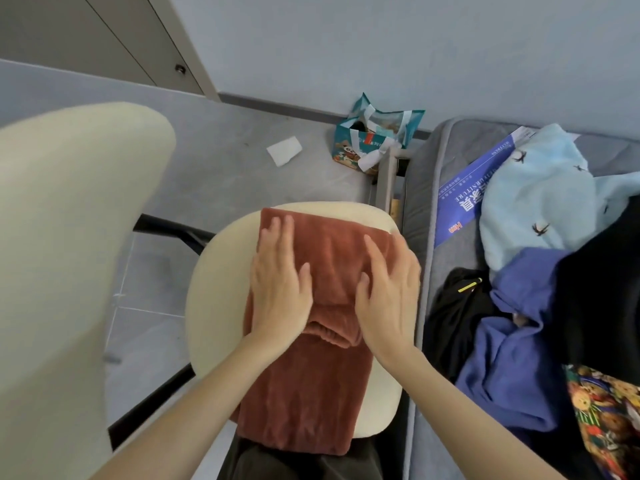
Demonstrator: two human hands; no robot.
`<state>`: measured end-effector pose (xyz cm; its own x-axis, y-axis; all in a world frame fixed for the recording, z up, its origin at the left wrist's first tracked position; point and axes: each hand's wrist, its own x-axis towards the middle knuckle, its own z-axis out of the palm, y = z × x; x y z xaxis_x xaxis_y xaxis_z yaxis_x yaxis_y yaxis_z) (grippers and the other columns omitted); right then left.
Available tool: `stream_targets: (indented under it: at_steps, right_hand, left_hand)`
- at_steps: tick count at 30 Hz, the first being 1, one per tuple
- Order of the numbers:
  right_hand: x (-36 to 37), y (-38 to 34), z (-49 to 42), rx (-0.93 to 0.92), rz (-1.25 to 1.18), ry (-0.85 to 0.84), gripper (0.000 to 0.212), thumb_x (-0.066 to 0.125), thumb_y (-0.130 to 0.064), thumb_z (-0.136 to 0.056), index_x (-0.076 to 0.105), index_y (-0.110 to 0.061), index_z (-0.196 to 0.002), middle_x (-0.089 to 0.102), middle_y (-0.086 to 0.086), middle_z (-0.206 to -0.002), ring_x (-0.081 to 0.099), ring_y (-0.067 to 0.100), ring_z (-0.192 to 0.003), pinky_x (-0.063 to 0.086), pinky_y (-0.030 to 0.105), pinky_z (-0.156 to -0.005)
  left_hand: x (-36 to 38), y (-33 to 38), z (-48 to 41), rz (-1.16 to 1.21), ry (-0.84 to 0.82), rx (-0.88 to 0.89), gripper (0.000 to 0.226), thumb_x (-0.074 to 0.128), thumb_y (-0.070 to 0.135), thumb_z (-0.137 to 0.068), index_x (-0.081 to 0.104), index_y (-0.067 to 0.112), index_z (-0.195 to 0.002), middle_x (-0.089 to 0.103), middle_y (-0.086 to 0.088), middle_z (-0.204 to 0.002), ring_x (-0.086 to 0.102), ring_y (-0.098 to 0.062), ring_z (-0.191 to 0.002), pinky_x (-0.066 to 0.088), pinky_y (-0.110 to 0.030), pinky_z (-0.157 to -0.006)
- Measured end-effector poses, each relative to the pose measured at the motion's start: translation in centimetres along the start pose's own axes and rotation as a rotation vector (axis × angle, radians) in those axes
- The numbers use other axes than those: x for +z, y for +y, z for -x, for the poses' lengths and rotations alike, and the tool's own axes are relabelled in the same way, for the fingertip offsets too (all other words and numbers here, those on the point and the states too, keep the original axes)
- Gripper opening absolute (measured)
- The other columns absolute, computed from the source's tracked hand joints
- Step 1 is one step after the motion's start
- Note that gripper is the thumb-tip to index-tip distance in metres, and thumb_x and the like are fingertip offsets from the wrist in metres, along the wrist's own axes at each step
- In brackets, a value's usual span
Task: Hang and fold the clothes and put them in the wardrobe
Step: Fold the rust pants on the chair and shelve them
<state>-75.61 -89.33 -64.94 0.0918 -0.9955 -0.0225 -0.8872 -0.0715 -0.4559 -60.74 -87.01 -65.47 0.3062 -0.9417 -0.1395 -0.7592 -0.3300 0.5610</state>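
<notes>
A rust-red fleece garment [322,386] lies folded over on the cream seat [211,306] of a chair. My left hand [277,285] rests flat on the folded upper layer at its left side, fingers spread. My right hand [388,292] lies flat on the same layer at its right side. Neither hand grips the cloth. To the right, unfolded clothes are heaped on a grey mattress [446,161]: a light blue fleece with bird prints [533,199], a blue hoodie [512,372], a black garment [457,313] and a patterned cloth [609,420].
The chair's cream backrest [65,258] fills the left side. A teal shopping bag [374,136] and a white paper [284,150] lie on the grey floor by the wall. A blue printed bag [474,188] lies on the mattress. Grey wardrobe doors [104,39] stand at upper left.
</notes>
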Motion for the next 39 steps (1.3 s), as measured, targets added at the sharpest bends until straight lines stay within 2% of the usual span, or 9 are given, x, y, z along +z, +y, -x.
stream_targets:
  at_steps: [3,7,19,25,29,31,34,36,39]
  right_hand:
    - [2.2,-1.1,-0.6,-0.128,0.135,-0.231,0.058,0.043,-0.018,-0.095,0.027,-0.015,-0.151,0.016,0.01,-0.159,0.008,0.028,-0.148,0.009,0.047,-0.12]
    - [5.5,2.1,-0.1,-0.15,0.266,-0.364,0.06,0.027,-0.041,-0.102,0.002,-0.023,-0.153,-0.002,0.003,-0.161,-0.006,0.025,-0.148,-0.004,0.045,-0.12]
    - [5.1,3.4,-1.6,-0.207,0.209,-0.408,0.066,0.034,-0.053,-0.096,0.014,-0.028,-0.153,0.007,0.003,-0.161,-0.003,0.03,-0.148,0.0,0.052,-0.119]
    - [2.5,2.2,-8.4,-0.081,0.17,-0.671,0.087,0.063,-0.04,-0.081,0.016,-0.019,-0.151,0.025,0.005,-0.154,0.016,0.034,-0.142,0.008,0.052,-0.117]
    - [2.6,2.6,-9.9,-0.037,0.341,-0.798,0.079,0.072,-0.039,-0.072,0.035,-0.012,-0.136,0.039,0.01,-0.133,0.032,0.033,-0.125,0.03,0.046,-0.108]
    - [2.9,2.6,-9.6,-0.087,0.376,-0.749,0.056,0.074,-0.039,-0.069,0.049,-0.012,-0.111,0.042,0.007,-0.111,0.036,0.029,-0.113,0.036,0.037,-0.091]
    - [2.7,2.4,-8.8,-0.176,0.377,-0.683,0.038,0.072,-0.037,-0.072,0.054,-0.015,-0.097,0.048,0.003,-0.099,0.046,0.025,-0.101,0.032,0.034,-0.076]
    - [2.0,2.1,-8.2,-0.227,0.366,-0.621,0.026,0.067,-0.03,-0.076,0.053,-0.018,-0.094,0.059,0.001,-0.093,0.056,0.025,-0.093,0.032,0.035,-0.075]
    - [0.3,1.2,-8.6,-0.251,0.346,-0.486,0.019,0.062,-0.022,-0.079,0.052,-0.018,-0.095,0.063,0.0,-0.09,0.058,0.026,-0.089,0.031,0.034,-0.074]
  left_hand:
    - [2.1,0.1,-1.0,-0.21,-0.178,0.118,0.06,0.025,0.028,-0.101,-0.011,0.024,-0.148,-0.007,0.003,-0.16,-0.016,-0.013,-0.145,-0.004,-0.046,-0.119]
    - [4.9,-3.6,-1.3,-0.399,-0.239,0.134,0.056,0.016,0.039,-0.101,-0.012,0.027,-0.147,-0.009,0.002,-0.16,-0.014,-0.016,-0.146,-0.006,-0.048,-0.118]
    - [4.4,-5.2,-2.1,-0.314,-0.285,0.199,0.059,0.012,0.046,-0.099,0.001,0.025,-0.153,-0.004,-0.003,-0.16,-0.006,-0.022,-0.148,0.0,-0.05,-0.119]
    - [0.8,-3.9,-9.9,-0.462,-0.6,0.238,0.079,0.045,0.047,-0.095,-0.003,0.023,-0.152,-0.001,-0.004,-0.161,-0.007,-0.025,-0.147,-0.003,-0.058,-0.115]
    - [0.7,-2.7,-12.8,-0.629,-0.834,0.208,0.095,0.066,0.049,-0.082,0.008,0.02,-0.151,0.027,-0.008,-0.151,0.021,-0.027,-0.142,-0.008,-0.063,-0.109]
    - [0.9,-2.2,-12.4,-0.676,-0.851,0.214,0.085,0.073,0.046,-0.076,0.03,0.015,-0.142,0.041,-0.008,-0.138,0.035,-0.027,-0.133,-0.003,-0.061,-0.112]
    - [1.0,-1.8,-11.0,-0.705,-0.807,0.245,0.051,0.076,0.038,-0.073,0.055,0.014,-0.113,0.059,-0.007,-0.118,0.055,-0.028,-0.112,0.035,-0.038,-0.097]
    - [0.4,-1.6,-10.2,-0.697,-0.715,0.278,0.029,0.069,0.03,-0.076,0.059,0.017,-0.1,0.063,-0.008,-0.11,0.059,-0.03,-0.104,0.035,-0.03,-0.076]
    - [-1.5,-0.5,-10.4,-0.697,-0.592,0.33,0.014,0.062,0.022,-0.076,0.052,0.02,-0.086,0.065,-0.007,-0.099,0.061,-0.03,-0.096,0.031,-0.031,-0.072]
